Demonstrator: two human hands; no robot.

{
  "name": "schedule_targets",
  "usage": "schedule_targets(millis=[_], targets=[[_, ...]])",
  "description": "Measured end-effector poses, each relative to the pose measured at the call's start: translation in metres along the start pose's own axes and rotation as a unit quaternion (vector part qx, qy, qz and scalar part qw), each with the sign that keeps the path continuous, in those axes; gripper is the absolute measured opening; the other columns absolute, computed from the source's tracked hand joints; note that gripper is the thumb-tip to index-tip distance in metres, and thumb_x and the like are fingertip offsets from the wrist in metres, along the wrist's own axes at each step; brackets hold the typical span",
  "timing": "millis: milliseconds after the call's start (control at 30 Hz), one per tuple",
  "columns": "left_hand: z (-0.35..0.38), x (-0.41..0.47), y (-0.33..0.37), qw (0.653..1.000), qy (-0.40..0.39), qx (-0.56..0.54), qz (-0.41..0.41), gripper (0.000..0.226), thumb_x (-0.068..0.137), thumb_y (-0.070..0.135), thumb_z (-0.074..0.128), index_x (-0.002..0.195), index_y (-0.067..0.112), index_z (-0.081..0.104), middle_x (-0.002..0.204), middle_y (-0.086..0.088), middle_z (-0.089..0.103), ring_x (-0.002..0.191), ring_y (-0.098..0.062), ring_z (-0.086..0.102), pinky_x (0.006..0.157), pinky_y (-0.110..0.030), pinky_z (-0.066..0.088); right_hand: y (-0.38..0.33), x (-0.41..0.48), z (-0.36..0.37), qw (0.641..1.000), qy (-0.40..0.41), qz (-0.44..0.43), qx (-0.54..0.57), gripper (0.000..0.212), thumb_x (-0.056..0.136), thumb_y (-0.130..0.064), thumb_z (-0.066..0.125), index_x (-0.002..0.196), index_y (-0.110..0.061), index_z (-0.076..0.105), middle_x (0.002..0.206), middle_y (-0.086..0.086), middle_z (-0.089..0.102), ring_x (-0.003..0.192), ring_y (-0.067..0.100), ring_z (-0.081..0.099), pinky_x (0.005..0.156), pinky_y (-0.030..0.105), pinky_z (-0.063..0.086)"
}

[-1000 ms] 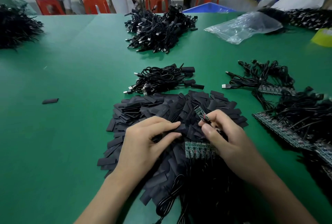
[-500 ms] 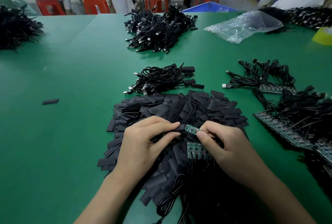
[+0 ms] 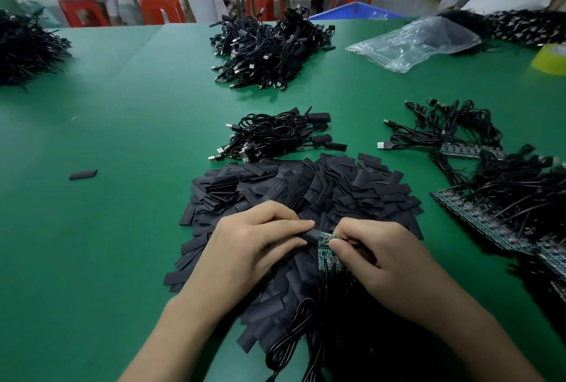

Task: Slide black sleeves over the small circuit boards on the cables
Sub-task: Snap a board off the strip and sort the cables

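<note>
- Pinching with the left hand (image 3: 245, 246) one black sleeve (image 3: 310, 234) between thumb and curled fingers, just above the near middle of the sleeve heap (image 3: 306, 185).
- Pinching with the right hand (image 3: 376, 256) a small green circuit board (image 3: 325, 237) near its cable end, fingers curled round it, directly right of that sleeve.
- Brought mouth to tip: free end of the board at or just inside the sleeve opening; impossible to tell how deep, with the joint half hidden behind fingertips.
- Lying beneath the hands, on the near side of the heap: a short row of more boards (image 3: 332, 260), black cables trailing toward the body.
- Judged as mid-step: threading begun, much of the board bare, sleeve not yet across.
- Next, by that reading: keep the sleeve mouth squeezed open, hold the board flat and in line, then slide until no green left showing; soldered wires at the tail likely to snag if tilted.
- Waiting right of the heap: tangled bare-board cables (image 3: 490, 216) on the green table (image 3: 122, 136).
- Just beyond the heap: a small bundle of sleeved cables (image 3: 275, 136); far beyond, a bigger pile (image 3: 269, 47).
- Well left of the heap: one stray sleeve (image 3: 83, 174).
</note>
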State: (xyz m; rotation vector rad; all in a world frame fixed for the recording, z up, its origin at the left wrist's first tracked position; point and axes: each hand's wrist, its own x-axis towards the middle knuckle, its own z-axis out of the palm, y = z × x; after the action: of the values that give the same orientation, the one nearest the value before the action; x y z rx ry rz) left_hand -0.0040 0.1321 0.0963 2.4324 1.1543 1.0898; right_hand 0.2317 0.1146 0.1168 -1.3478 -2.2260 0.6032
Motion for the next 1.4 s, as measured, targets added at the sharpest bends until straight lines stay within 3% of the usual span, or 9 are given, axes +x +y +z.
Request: schedule_targets(millis=[267, 533, 767, 967, 1067, 1133, 1400], targets=[[0.008, 0.0, 0.008, 1.0, 0.005, -0.025, 0.009, 0.024, 0.097, 0.033, 0.072, 0.115, 0.018, 0.077, 0.105, 0.009, 0.069, 0.093, -0.008, 0.068, 0.079, -0.03, 0.056, 0.004, 0.0, 0.004, 0.999, -0.014, -0.008, 0.045, 0.024, 0.097, -0.049, 0.047, 0.078, -0.035, 0.048, 0.071, -0.013, 0.055, 0.068, 0.013, 0.054, 0.06, 0.032, 0.04], [0.012, -0.002, 0.009, 0.998, 0.032, -0.053, 0.0, 0.02, 0.094, 0.024, 0.077, 0.11, 0.014, 0.079, 0.103, 0.008, 0.07, 0.093, -0.004, 0.067, 0.082, -0.021, 0.054, 0.008, 0.001, 0.002, 0.997, -0.021, -0.016, 0.079, 0.022, 0.097, -0.045, 0.052, 0.079, -0.033, 0.053, 0.068, -0.009, 0.054, 0.065, 0.014, 0.051, 0.057, 0.026, 0.036], [0.013, -0.002, 0.011, 0.999, 0.027, -0.025, 0.04, 0.019, 0.097, 0.025, 0.074, 0.112, 0.013, 0.078, 0.102, 0.006, 0.07, 0.09, -0.007, 0.067, 0.08, -0.021, 0.054, 0.01, 0.001, 0.006, 0.996, -0.022, -0.02, 0.088, 0.023, 0.095, -0.052, 0.05, 0.081, -0.035, 0.054, 0.068, -0.009, 0.055, 0.063, 0.011, 0.05, 0.056, 0.023, 0.034], [0.012, -0.001, 0.011, 0.996, 0.059, -0.064, -0.016, 0.022, 0.089, 0.023, 0.081, 0.11, 0.014, 0.08, 0.099, 0.007, 0.071, 0.092, -0.003, 0.067, 0.082, -0.019, 0.052, 0.009, 0.001, 0.002, 0.993, 0.065, -0.005, 0.096, 0.015, 0.09, -0.05, 0.062, 0.1, -0.04, 0.063, 0.081, -0.014, 0.062, 0.072, 0.012, 0.062, 0.061, 0.027, 0.047], [0.01, 0.0, 0.011, 0.995, 0.074, -0.057, -0.037, 0.021, 0.087, 0.024, 0.082, 0.106, 0.014, 0.081, 0.098, 0.007, 0.072, 0.091, -0.004, 0.068, 0.082, -0.015, 0.05, 0.006, 0.002, 0.001, 0.99, 0.11, -0.009, 0.084, 0.006, 0.09, -0.037, 0.069, 0.094, -0.036, 0.066, 0.085, -0.02, 0.066, 0.078, 0.005, 0.066, 0.064, 0.012, 0.042], [0.009, 0.0, 0.012, 0.994, 0.077, -0.059, -0.041, 0.021, 0.086, 0.023, 0.083, 0.105, 0.014, 0.081, 0.098, 0.007, 0.073, 0.091, -0.004, 0.068, 0.083, -0.015, 0.05, 0.004, 0.002, 0.002, 0.989, 0.126, -0.014, 0.071, 0.003, 0.09, -0.033, 0.07, 0.092, -0.034, 0.068, 0.086, -0.022, 0.067, 0.081, 0.0, 0.066, 0.066, 0.01, 0.043], [0.011, -0.001, 0.014, 0.994, 0.078, -0.063, -0.038, 0.022, 0.086, 0.021, 0.083, 0.106, 0.012, 0.081, 0.099, 0.006, 0.072, 0.091, -0.006, 0.07, 0.08, -0.019, 0.054, 0.002, 0.001, 0.007, 0.987, 0.144, -0.024, 0.069, 0.006, 0.089, -0.03, 0.072, 0.092, -0.025, 0.074, 0.089, -0.022, 0.069, 0.086, -0.001, 0.067, 0.07, 0.015, 0.048]])
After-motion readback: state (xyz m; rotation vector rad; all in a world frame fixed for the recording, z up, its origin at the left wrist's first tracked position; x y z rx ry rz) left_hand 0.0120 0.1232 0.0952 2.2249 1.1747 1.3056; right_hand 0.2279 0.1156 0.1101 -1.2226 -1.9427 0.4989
